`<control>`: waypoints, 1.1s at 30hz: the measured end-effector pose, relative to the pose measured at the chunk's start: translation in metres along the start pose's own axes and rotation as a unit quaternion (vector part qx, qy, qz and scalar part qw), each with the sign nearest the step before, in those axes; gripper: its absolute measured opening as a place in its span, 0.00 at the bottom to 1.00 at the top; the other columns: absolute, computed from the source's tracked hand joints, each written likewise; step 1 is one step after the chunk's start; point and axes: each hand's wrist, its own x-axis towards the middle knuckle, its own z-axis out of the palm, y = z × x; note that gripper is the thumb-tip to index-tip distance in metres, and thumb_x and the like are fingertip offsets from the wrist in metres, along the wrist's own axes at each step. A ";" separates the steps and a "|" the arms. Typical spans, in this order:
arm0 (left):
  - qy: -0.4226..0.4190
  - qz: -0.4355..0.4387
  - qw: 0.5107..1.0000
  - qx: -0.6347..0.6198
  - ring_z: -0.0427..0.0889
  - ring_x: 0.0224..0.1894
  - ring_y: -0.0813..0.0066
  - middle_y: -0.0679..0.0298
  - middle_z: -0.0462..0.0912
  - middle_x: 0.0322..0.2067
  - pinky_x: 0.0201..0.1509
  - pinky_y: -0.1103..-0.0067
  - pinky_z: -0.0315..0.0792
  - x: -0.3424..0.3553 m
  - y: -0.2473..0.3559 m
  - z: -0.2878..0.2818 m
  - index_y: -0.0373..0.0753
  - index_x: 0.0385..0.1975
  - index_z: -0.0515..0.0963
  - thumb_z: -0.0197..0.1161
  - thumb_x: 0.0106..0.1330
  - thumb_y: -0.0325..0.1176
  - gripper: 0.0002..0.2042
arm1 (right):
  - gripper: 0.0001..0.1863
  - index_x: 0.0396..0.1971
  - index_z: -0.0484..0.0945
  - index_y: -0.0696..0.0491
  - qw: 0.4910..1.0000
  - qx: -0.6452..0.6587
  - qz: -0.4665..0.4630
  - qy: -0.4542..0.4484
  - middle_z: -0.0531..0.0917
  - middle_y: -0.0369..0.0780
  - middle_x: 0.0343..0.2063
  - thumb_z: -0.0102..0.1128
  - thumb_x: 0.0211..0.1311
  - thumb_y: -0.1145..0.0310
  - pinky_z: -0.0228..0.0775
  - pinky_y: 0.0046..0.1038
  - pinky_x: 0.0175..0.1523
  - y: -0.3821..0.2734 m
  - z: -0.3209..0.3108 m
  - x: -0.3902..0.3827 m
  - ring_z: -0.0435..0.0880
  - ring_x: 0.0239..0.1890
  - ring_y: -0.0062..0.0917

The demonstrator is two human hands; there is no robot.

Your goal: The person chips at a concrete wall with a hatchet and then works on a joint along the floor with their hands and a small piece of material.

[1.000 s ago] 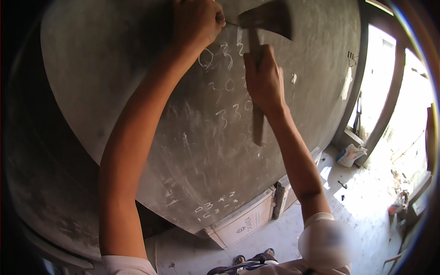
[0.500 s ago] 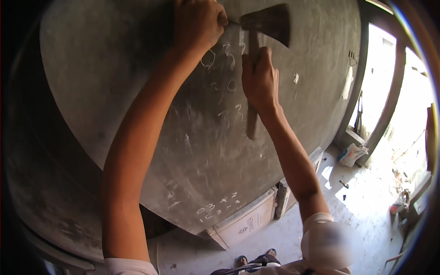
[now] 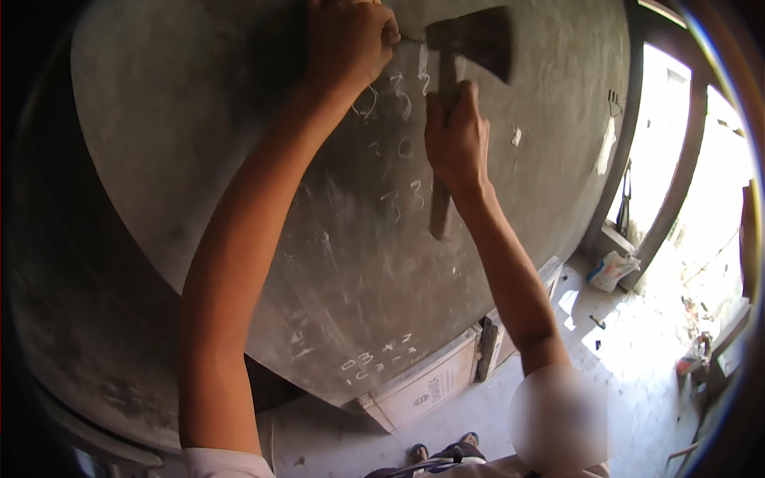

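One hatchet (image 3: 472, 41) is in my right hand (image 3: 458, 143), upper centre of the frame, my fingers closed around the middle of its handle. Its dark head sits above my fist, the broad edge pointing right, while the handle's tail shows below my knuckles, left of my wrist. My left hand (image 3: 355, 44), at the top edge left of centre, is closed on a thin dark rod (image 3: 412, 38) — it pokes out rightward toward the hatchet's blunt end, though I cannot tell whether they touch. Behind both hands spreads a grey wall (image 3: 550, 159) with chalk marks
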 end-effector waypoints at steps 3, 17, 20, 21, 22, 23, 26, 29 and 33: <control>0.009 0.003 1.000 0.005 0.77 0.39 0.63 0.63 0.78 0.27 0.52 0.64 0.62 0.000 0.000 0.002 0.40 0.19 0.82 0.66 0.53 0.29 0.04 | 0.12 0.37 0.63 0.58 0.996 0.058 0.065 0.004 0.79 0.55 0.20 0.54 0.64 0.67 0.70 0.45 0.28 -0.004 -0.011 -0.003 0.80 0.26 0.54; 0.066 0.075 0.995 0.019 0.78 0.30 0.72 0.75 0.77 0.23 0.45 0.70 0.67 -0.008 -0.004 0.007 0.45 0.20 0.81 0.68 0.51 0.31 0.03 | 0.12 0.35 0.62 0.59 0.999 0.038 -0.001 0.029 0.79 0.52 0.17 0.55 0.63 0.69 0.70 0.41 0.26 0.000 -0.002 -0.001 0.80 0.22 0.51; 0.044 0.037 0.998 0.032 0.76 0.39 0.64 0.63 0.78 0.28 0.52 0.65 0.64 -0.006 0.004 0.005 0.39 0.23 0.82 0.65 0.54 0.30 0.03 | 0.12 0.34 0.62 0.60 0.994 0.091 -0.030 0.052 0.78 0.54 0.18 0.55 0.63 0.69 0.69 0.44 0.27 0.001 0.007 -0.003 0.79 0.24 0.54; 0.041 0.036 0.998 0.031 0.76 0.39 0.64 0.63 0.78 0.28 0.52 0.65 0.64 -0.006 0.001 0.005 0.39 0.23 0.82 0.65 0.54 0.30 0.03 | 0.12 0.34 0.62 0.60 0.994 0.091 -0.028 0.052 0.78 0.54 0.18 0.55 0.63 0.69 0.69 0.44 0.27 0.002 0.009 -0.001 0.79 0.24 0.54; 0.066 0.060 0.996 0.032 0.77 0.34 0.68 0.69 0.77 0.26 0.49 0.68 0.65 -0.005 -0.004 0.005 0.42 0.22 0.82 0.67 0.53 0.31 0.02 | 0.12 0.34 0.62 0.60 0.998 0.054 -0.012 0.010 0.78 0.54 0.17 0.55 0.63 0.69 0.69 0.44 0.27 0.000 0.010 0.000 0.79 0.24 0.53; 0.095 0.086 0.991 0.035 0.78 0.30 0.72 0.75 0.77 0.24 0.46 0.70 0.67 -0.004 -0.007 0.005 0.46 0.20 0.81 0.68 0.51 0.31 0.03 | 0.12 0.34 0.62 0.60 0.999 0.017 -0.001 -0.028 0.78 0.54 0.17 0.54 0.63 0.69 0.69 0.44 0.26 0.000 0.011 0.003 0.79 0.24 0.53; 0.056 0.057 0.996 0.039 0.78 0.32 0.71 0.75 0.78 0.25 0.47 0.70 0.67 -0.009 -0.003 0.008 0.46 0.21 0.82 0.68 0.52 0.31 0.02 | 0.13 0.35 0.63 0.59 0.998 0.054 0.021 0.003 0.78 0.54 0.18 0.55 0.64 0.67 0.68 0.46 0.28 -0.001 0.013 -0.012 0.79 0.25 0.54; 0.083 0.057 0.993 0.062 0.78 0.34 0.71 0.75 0.78 0.27 0.50 0.71 0.66 -0.011 0.000 0.010 0.47 0.22 0.83 0.68 0.52 0.32 0.01 | 0.13 0.35 0.63 0.60 0.996 0.072 0.044 -0.001 0.78 0.55 0.18 0.54 0.64 0.67 0.68 0.47 0.29 -0.004 0.019 -0.009 0.79 0.25 0.55; 0.080 0.055 0.993 0.068 0.77 0.35 0.71 0.74 0.78 0.28 0.52 0.71 0.65 -0.009 -0.002 0.012 0.46 0.23 0.83 0.68 0.52 0.31 0.01 | 0.12 0.36 0.62 0.61 0.998 0.055 0.036 -0.018 0.78 0.58 0.18 0.52 0.64 0.69 0.69 0.50 0.29 -0.008 0.018 -0.003 0.79 0.25 0.58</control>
